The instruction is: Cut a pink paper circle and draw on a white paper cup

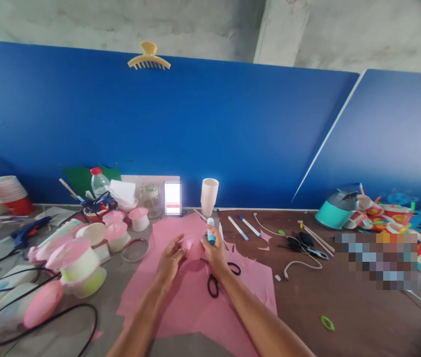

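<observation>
My left hand (170,258) holds a small pink paper piece (191,246) over a large pink paper sheet (180,302) spread on the table. My right hand (215,250) grips a blue and white glue stick (210,231), upright, its lower end against the pink piece. Black-handled scissors (213,283) lie on the sheet just under my right wrist.
Pink-topped cup crafts (78,260) and black cables (46,322) crowd the left. A white cup stack (209,196), a phone (172,198), a jar (151,200) and a bottle (99,181) stand by the blue wall. Pens (243,227), a white cable (299,263) and a teal pot (335,209) lie right.
</observation>
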The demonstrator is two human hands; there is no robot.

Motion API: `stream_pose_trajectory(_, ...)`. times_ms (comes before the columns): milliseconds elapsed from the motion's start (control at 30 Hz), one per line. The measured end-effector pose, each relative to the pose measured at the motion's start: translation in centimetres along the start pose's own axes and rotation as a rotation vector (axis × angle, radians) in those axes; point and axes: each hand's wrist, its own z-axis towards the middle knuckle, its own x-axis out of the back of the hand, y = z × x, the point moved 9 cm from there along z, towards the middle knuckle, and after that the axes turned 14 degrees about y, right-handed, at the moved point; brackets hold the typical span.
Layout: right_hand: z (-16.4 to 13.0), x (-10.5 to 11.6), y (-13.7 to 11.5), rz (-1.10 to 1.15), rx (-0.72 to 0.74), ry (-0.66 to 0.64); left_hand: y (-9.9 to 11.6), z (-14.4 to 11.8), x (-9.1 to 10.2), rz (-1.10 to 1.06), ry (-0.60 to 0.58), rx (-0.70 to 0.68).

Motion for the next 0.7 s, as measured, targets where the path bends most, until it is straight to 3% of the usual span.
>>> stream_pose_trajectory(267,0.17,0.15,0.76,0.043,-0.069,0.021,-0.52,0.06,0.13,-0.002,0.042,0.038)
stream_pose_trajectory(500,0.13,0.14,0.96,0.030,-0.102,0.014,-1.00,-0.04,-0.12,0.071,-0.001,0.055)
stream_pose_trajectory(700,0.12,0.29,0.92,0.061,-0.100,0.051,-0.56,-0.51,0.01,0.044,0.063,0.068)
